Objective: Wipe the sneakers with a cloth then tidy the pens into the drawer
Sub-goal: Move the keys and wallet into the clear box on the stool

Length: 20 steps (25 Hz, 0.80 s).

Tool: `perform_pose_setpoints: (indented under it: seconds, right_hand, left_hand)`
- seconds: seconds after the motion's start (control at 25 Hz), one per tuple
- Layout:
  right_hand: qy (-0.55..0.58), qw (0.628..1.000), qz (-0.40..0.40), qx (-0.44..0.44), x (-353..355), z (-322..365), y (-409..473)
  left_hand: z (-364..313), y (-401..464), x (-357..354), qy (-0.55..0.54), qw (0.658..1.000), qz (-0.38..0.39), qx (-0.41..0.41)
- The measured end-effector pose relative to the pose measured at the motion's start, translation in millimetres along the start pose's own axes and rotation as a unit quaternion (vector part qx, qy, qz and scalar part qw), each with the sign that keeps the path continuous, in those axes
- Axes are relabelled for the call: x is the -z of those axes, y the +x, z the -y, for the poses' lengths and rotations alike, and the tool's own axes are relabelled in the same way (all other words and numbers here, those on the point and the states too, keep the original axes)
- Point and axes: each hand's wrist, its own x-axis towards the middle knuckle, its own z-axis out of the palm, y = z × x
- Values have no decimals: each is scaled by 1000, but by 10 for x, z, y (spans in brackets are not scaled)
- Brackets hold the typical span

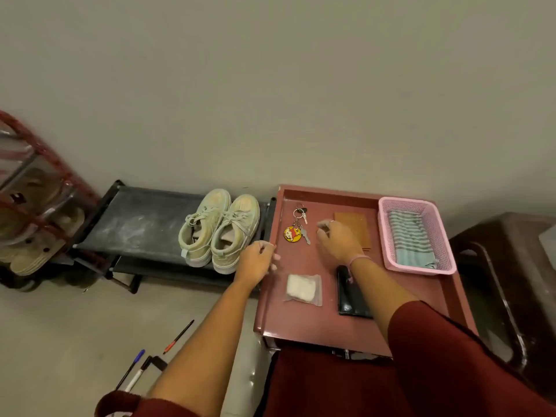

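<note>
- The sneakers [221, 230], a pale green pair, sit side by side on a low black rack [135, 224] against the wall, toes toward the wall.
- The left hand [257, 260] hangs at the left edge of the reddish cabinet top [301, 320], just right of the nearer sneaker's heel; its fingers are loosely curled and hold nothing, not touching the shoe.
- The right hand [337, 240] hovers over the cabinet top, fingers bent and empty, beside a keyring [296, 228] with a cartoon tag.
- The cloth [412, 239], striped teal and grey, lies folded in a pink basket [388, 236] at the cabinet's far right corner, well apart from both hands.
- Three pens [177, 337] lie on the floor at lower left, beyond the left forearm, far from the fingers.
- A bagged white pad [302, 287], a black wallet [352, 299] and a brown card [356, 228] also rest on the cabinet top.
</note>
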Motion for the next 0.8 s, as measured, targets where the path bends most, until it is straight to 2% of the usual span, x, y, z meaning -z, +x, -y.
perform_pose_setpoints:
  seconds: [0.24, 0.52, 0.8]
  right_hand:
    - [-140, 986, 91, 18, -262, -109, 695]
    - [-276, 955, 84, 73, -383, -124, 1154]
    - [-398, 904, 1, 156, -494, -128, 1088]
  left_hand:
    - [195, 304, -121, 51, 998, 22, 4]
    - [269, 424, -131, 81, 996, 1, -22]
    - [289, 440, -163, 85, 996, -19, -23]
